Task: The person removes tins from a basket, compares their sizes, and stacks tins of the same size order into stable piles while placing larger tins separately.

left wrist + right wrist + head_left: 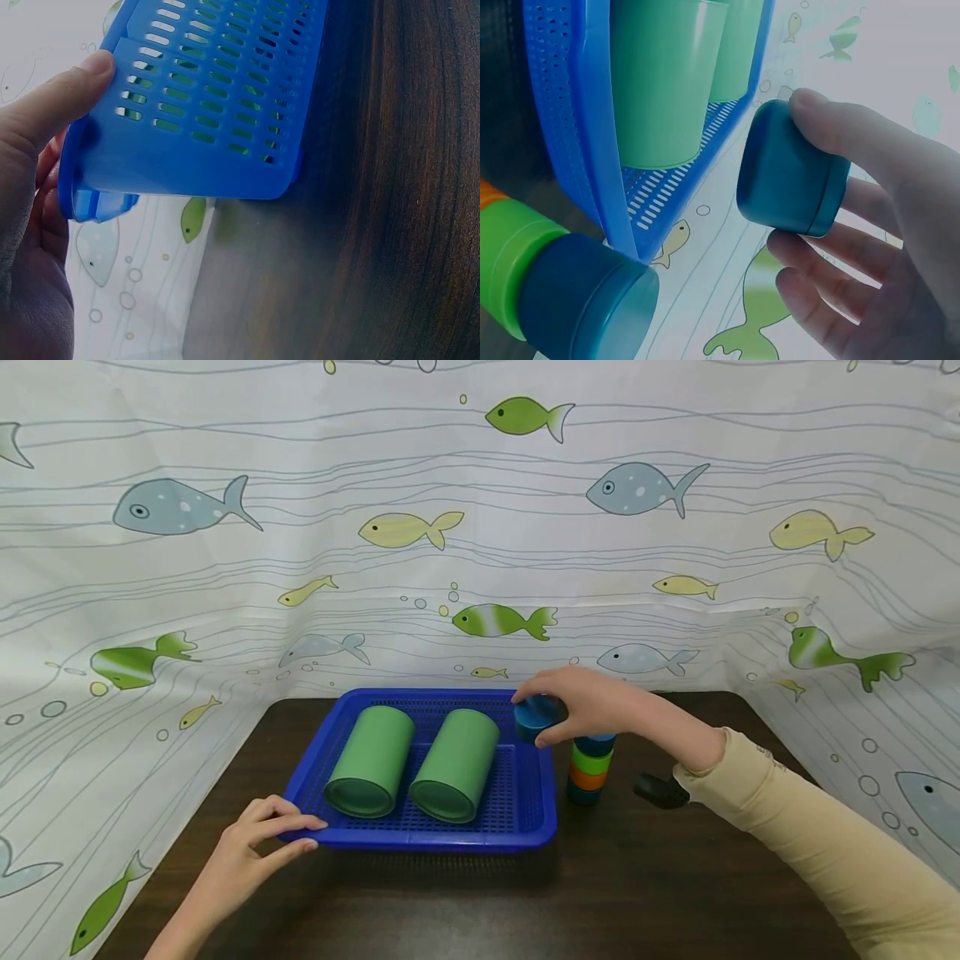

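Observation:
My left hand (255,852) pinches the front-left corner of a blue plastic basket (420,838), its thumb (88,79) on the outer side of the rim. Inside the basket lie two large green cylindrical containers (372,752), side by side. Over the basket's right edge, my right hand (592,702) grips a small blue cup (787,169) between thumb and fingers. Just right of the basket stands a stack of small cups (592,763), blue at the top, then green, orange and dark blue at the bottom. In the right wrist view, the stack's top blue cup (585,300) is below the held one.
The dark wooden table (675,877) carries the basket and the stack. A white sheet with printed fish (495,560) hangs at the back and both sides. A black device (662,791) is worn at my right wrist.

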`<action>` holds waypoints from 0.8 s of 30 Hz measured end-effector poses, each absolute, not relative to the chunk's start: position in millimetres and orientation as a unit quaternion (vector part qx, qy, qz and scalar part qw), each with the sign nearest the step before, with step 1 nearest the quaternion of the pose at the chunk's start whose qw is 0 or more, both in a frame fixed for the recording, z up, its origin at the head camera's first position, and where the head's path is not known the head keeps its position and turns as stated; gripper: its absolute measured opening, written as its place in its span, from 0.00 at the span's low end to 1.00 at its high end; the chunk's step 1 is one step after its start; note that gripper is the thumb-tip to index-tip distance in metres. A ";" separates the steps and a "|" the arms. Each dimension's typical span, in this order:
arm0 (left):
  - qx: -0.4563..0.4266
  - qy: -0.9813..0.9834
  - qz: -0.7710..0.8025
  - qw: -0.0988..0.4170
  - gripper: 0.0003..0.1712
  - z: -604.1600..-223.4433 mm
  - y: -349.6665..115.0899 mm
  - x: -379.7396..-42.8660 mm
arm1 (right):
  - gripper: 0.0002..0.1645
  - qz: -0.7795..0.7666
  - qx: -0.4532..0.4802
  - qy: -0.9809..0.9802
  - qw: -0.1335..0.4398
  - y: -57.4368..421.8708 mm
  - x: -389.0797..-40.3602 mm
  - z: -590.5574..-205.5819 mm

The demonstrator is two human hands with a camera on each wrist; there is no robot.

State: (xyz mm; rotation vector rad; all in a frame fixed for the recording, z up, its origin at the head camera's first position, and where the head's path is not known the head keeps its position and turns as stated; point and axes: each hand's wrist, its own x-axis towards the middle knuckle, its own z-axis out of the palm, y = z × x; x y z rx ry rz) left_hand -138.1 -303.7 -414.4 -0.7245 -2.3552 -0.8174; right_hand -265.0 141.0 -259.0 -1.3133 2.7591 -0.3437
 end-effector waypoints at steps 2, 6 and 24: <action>-0.268 -0.873 -0.306 0.268 0.27 -414.4 -303.6 -137.7 | 0.34 -0.116 -0.426 0.897 0.026 143.5 -265.3 -259.7; -0.271 -0.871 -0.307 0.270 0.27 -414.3 -303.3 -137.2 | 0.35 -0.131 -0.423 0.896 0.017 148.3 -265.3 -260.8; -0.269 -0.876 -0.300 0.266 0.27 -415.4 -304.7 -139.1 | 0.35 -0.178 -0.372 0.911 0.015 183.8 -271.9 -264.0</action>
